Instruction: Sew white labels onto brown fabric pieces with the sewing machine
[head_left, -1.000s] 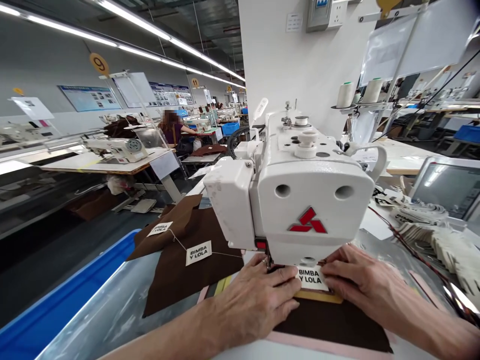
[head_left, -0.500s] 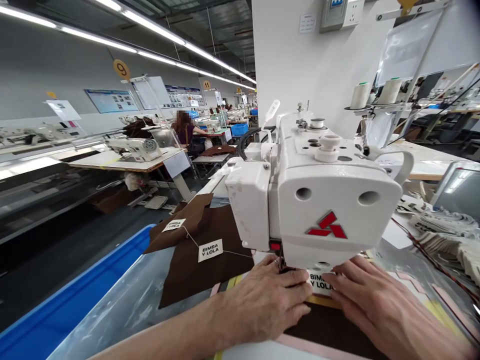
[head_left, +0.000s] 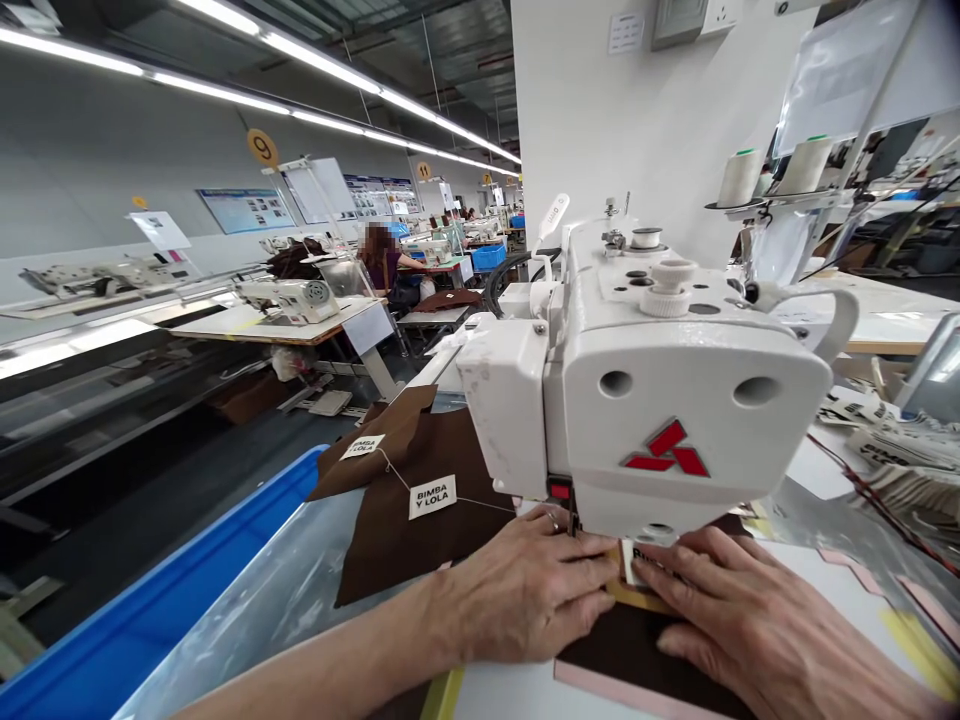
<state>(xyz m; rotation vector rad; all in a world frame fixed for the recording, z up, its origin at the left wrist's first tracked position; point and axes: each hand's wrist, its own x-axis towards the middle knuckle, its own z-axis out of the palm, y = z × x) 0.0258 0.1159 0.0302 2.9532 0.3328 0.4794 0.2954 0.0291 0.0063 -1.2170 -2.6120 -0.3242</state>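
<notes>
Under the needle, white label crosswise

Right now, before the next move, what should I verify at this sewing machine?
Hands on the work: ok. The left hand and right hand lie on the dark brown fabric, either side of the sewing machine head.
Fingers clear of the needle: cannot tell. The needle area is too small to make out.
White label position: cannot tell. The head hides most of it.
Hang-tag string clear of the machine: not ok. The string from the hang tag runs up to the head.
Brown panels settled: ok. They lie on plastic over the blue bin.
</notes>
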